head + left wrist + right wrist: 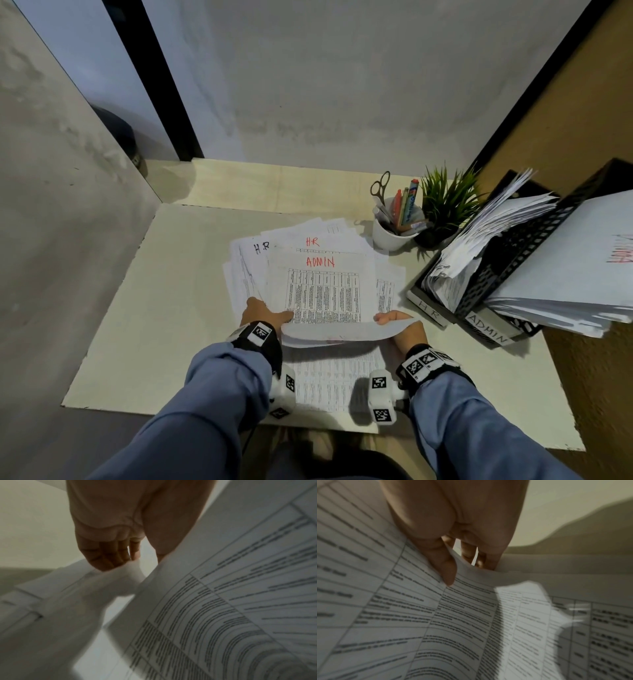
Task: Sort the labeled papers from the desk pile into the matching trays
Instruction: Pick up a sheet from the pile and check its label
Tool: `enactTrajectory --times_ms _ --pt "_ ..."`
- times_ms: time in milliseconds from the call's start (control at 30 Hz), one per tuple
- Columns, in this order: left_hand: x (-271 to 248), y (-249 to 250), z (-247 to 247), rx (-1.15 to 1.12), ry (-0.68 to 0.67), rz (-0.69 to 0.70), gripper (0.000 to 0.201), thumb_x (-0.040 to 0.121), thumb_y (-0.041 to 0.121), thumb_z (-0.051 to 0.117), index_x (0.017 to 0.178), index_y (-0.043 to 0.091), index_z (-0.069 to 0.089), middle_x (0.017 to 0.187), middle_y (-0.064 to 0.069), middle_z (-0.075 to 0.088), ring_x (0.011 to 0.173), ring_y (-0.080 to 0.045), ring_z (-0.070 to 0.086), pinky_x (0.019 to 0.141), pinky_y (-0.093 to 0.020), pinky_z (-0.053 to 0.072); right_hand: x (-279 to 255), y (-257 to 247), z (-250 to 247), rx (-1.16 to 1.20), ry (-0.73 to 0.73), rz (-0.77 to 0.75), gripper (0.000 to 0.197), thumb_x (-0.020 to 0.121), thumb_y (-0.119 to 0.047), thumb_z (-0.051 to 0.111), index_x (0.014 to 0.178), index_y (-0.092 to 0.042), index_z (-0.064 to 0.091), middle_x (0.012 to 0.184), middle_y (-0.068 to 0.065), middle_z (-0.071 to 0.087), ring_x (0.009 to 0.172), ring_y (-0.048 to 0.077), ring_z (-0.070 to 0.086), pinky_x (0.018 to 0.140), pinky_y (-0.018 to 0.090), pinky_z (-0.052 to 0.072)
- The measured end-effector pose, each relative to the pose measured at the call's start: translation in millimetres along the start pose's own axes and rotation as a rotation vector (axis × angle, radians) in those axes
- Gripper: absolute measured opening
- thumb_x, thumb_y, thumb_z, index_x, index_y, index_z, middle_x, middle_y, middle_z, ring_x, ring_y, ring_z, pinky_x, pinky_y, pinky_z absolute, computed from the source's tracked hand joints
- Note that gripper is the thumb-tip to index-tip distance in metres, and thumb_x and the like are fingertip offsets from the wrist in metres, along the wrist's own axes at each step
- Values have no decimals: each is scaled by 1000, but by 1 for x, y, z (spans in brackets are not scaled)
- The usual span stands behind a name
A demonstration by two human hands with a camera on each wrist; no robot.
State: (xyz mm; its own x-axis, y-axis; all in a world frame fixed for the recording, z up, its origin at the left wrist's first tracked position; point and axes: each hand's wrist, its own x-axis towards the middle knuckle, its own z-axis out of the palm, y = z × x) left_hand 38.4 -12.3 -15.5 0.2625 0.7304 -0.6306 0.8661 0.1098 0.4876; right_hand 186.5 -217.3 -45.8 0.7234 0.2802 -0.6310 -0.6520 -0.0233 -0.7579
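A fanned pile of printed papers lies mid-desk; its top sheet reads ADMIN in red, and sheets behind read HR. At the pile's near edge both hands hold one lifted sheet, which curls up toward me; its label is unreadable. My left hand grips the sheet's left edge, the thumb hidden behind the paper in the left wrist view. My right hand pinches the right edge, thumb on the printed face, fingers behind. Two black mesh trays stand at the right, labelled HR and ADMIN.
Both trays hold thick stacks that stick out over their rims. A white cup with scissors and pens and a small green plant stand behind the pile. Walls close in at the left and back. Another printed sheet lies under my wrists.
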Motion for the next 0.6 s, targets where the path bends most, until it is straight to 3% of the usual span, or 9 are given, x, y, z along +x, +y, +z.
enactTrajectory --times_ms 67,200,267,333,467,600 --pt "-2 -2 -4 -22 48 34 35 77 25 76 94 8 50 90 -3 52 93 -27 54 76 -29 40 2 0 -2 -32 3 4 52 66 20 32 38 -13 60 67 13 59 63 25 51 61 30 41" --pt "-5 -4 -14 19 171 140 15 78 14 71 90 7 65 84 -4 57 84 -26 57 70 -26 41 3 -1 -2 -7 32 10 47 65 18 35 37 -12 59 66 13 59 67 25 50 63 31 41" --pt "-4 -7 -18 35 172 209 3 78 13 68 79 10 68 76 -5 59 73 -25 54 66 -24 40 3 -1 0 -8 42 3 47 64 18 35 35 -12 58 63 13 59 65 25 49 62 29 41" --pt "-2 -13 -21 48 179 272 10 80 10 64 70 9 66 70 -10 62 68 -26 53 64 -25 41 5 0 0 -15 49 -4 48 64 18 35 35 -12 58 61 11 60 66 25 50 61 29 41" --pt "0 -25 -19 -109 223 347 9 85 9 63 79 8 69 72 -7 63 70 -24 57 65 -24 41 7 1 -1 -19 43 -19 49 66 19 35 35 -11 58 60 11 62 65 26 52 63 30 42" --pt "0 -30 -15 -304 266 380 13 89 4 55 77 9 58 67 -5 54 61 -20 45 58 -24 35 9 -2 0 -2 53 -5 45 64 20 39 37 -10 59 64 11 65 67 26 56 64 32 47"
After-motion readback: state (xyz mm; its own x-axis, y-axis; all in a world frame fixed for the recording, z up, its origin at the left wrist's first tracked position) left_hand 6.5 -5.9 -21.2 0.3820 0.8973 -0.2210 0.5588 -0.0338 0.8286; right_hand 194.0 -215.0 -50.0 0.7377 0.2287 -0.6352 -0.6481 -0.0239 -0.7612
